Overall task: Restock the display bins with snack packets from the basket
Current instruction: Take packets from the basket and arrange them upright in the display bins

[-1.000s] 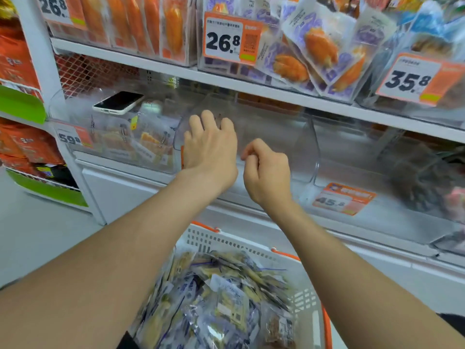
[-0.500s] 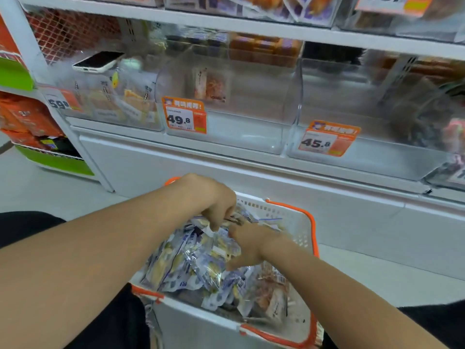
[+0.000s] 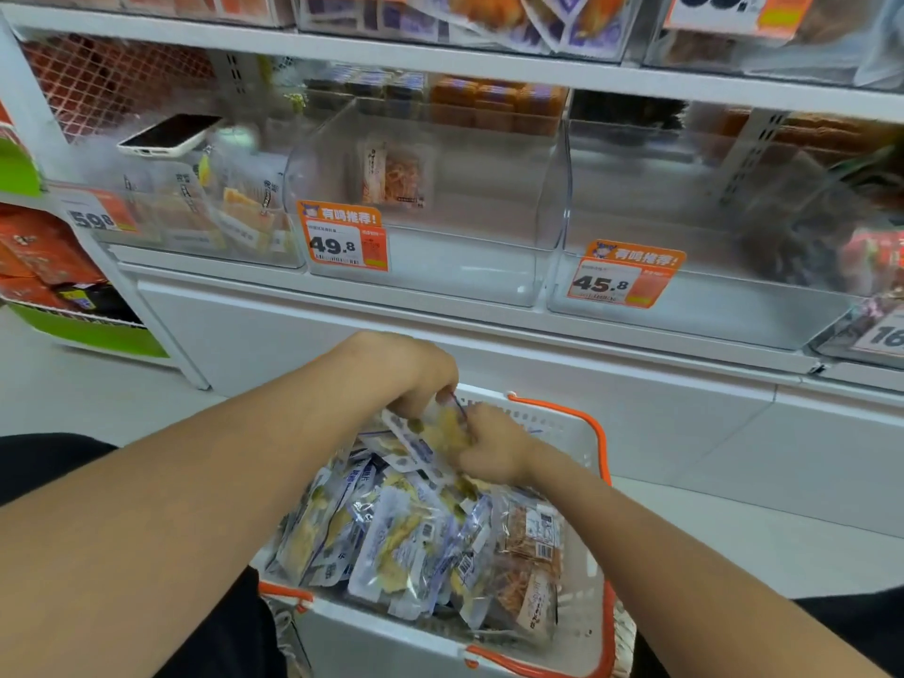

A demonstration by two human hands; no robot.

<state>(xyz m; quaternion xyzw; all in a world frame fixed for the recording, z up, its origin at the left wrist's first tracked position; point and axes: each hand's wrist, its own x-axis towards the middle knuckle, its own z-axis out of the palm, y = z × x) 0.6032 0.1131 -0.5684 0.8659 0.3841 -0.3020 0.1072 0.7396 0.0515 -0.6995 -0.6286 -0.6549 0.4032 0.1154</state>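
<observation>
A white basket point(image 3: 582, 570) with orange handles sits on the floor in front of me, piled with several blue-and-yellow snack packets point(image 3: 391, 540) and a few orange-brown ones point(image 3: 531, 560). Both hands are over its far end. My left hand point(image 3: 406, 371) and my right hand point(image 3: 494, 447) both pinch one raised blue-and-yellow packet point(image 3: 435, 430) between them. On the shelf above, the clear middle bin point(image 3: 440, 266) marked 49.8 holds one orange packet point(image 3: 398, 171). To its right stands a clear bin point(image 3: 709, 296) marked 45.8.
A phone point(image 3: 169, 134) lies on top of the left bin point(image 3: 195, 222), which holds yellow packets. More bins with packets fill the upper shelf point(image 3: 440, 56). A bin of dark snacks point(image 3: 831, 227) stands at the far right. My dark trouser legs flank the basket.
My hands dropped from the middle bin down into the basket and took hold of a packet, now raised slightly. The camera tilted downward.
</observation>
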